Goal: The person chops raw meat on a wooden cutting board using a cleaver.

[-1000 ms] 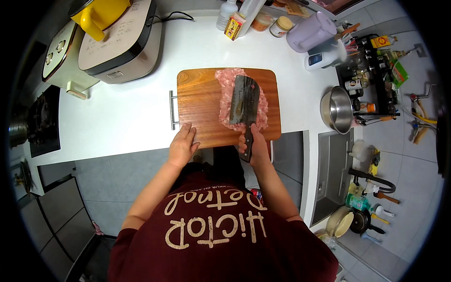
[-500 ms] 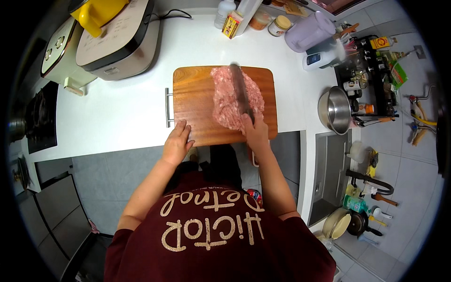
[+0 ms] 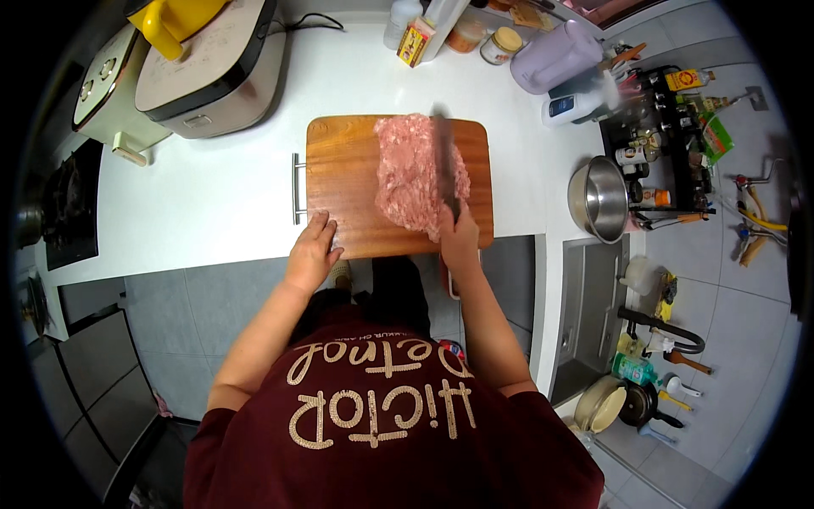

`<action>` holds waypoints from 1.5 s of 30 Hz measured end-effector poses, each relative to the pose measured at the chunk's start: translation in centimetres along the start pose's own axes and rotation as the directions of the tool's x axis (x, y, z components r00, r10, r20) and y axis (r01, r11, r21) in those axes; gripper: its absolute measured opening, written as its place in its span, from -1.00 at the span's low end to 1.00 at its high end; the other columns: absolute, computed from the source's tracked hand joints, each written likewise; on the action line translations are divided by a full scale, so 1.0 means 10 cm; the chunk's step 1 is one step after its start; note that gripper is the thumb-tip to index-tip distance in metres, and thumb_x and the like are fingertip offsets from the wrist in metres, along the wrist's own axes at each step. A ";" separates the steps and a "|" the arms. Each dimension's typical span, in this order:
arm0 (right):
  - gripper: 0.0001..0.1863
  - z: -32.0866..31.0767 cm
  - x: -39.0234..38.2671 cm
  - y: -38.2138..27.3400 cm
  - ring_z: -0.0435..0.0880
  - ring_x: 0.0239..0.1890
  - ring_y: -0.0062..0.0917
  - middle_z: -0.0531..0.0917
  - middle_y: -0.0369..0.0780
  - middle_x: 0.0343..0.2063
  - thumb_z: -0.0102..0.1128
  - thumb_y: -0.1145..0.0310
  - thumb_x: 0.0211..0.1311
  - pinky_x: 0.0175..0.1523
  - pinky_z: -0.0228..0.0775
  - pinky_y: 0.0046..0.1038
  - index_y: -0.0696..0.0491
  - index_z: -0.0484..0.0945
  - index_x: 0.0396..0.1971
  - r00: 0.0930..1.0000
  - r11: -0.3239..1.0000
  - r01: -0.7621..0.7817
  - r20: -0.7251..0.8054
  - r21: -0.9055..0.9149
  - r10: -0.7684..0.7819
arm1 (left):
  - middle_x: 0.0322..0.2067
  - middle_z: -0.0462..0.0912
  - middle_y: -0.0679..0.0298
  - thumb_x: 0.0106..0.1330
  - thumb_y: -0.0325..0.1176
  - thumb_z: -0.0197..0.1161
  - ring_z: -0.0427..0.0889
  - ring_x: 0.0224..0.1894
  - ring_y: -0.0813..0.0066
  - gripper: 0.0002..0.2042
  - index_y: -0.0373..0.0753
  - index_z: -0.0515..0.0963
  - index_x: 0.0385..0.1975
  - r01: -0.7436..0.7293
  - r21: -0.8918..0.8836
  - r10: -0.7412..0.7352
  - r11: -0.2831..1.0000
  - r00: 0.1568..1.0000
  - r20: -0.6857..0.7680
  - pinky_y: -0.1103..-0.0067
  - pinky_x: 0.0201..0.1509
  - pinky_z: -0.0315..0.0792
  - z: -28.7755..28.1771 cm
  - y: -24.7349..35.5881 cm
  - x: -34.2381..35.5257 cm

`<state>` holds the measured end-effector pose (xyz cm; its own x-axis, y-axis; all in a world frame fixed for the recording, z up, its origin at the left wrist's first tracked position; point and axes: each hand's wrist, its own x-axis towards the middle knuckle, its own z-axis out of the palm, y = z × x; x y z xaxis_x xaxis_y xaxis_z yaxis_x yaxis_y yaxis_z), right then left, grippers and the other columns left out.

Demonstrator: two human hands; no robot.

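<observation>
A wooden cutting board [image 3: 341,182] with a metal handle at its left side lies near the counter's front edge. Spread on its right half is a flat, uneven slab of pink minced meat [image 3: 407,178]. My right hand [image 3: 459,243] is closed around the handle of a knife [image 3: 444,161], whose dark blade points away from me over the right part of the meat. Motion blurs the blade, so I cannot tell how deep it sits. At the board's near left corner rests my left hand [image 3: 314,248], fingers stretched out on the wood and holding nothing.
A rice cooker [image 3: 208,76] stands at the back left. Behind the board are a small yellow box [image 3: 415,42], a jar [image 3: 501,46] and a lilac pitcher [image 3: 555,58]. A steel bowl [image 3: 604,199] sits at right, beside the sink [image 3: 585,314].
The knife has shifted to the right across the meat, with my right hand still around its handle. My left hand stays on the board's corner. The whole view has shifted slightly.
</observation>
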<state>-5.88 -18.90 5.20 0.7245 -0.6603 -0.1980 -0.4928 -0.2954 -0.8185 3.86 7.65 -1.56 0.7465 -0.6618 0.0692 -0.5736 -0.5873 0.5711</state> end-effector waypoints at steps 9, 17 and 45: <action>-0.66 0.08 0.06 0.21 0.67 -0.28 -0.15 0.64 0.07 -0.37 0.05 0.24 0.40 -0.18 0.44 -0.25 0.26 0.50 -0.13 0.999 0.999 -0.024 0.033 -0.030 0.025 | 0.21 0.43 -0.04 0.03 -0.44 0.44 0.43 0.25 -0.02 -0.48 -0.36 0.51 0.06 0.009 0.006 -0.009 1.000 1.000 0.010 0.34 0.28 0.40 -0.02 0.03 0.00; -0.64 0.19 -0.05 0.21 0.62 -0.28 -0.12 0.62 0.08 -0.40 0.06 0.20 0.40 -0.19 0.41 -0.21 0.25 0.51 -0.15 0.984 0.984 0.178 0.003 -0.022 -0.178 | 0.19 0.46 -0.04 0.02 -0.44 0.46 0.45 0.23 -0.02 -0.46 -0.34 0.51 0.07 -0.007 0.007 0.008 1.000 1.000 -0.015 0.33 0.27 0.41 -0.03 0.01 0.01; -0.61 0.32 -0.23 0.11 0.58 -0.22 0.17 0.61 0.21 -0.38 0.10 0.15 0.36 -0.16 0.40 -0.02 0.25 0.45 -0.18 0.978 0.963 0.183 0.136 -0.198 -0.158 | 0.21 0.44 -0.02 0.03 -0.42 0.45 0.43 0.26 0.01 -0.47 -0.32 0.51 0.06 -0.013 0.020 0.013 1.000 1.000 -0.001 0.35 0.28 0.40 -0.01 -0.02 0.01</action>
<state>-6.52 -15.52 3.01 0.8522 -0.5048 -0.1377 -0.4370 -0.5420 -0.7178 4.04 7.76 -1.61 0.7391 -0.6691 0.0774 -0.5899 -0.5875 0.5539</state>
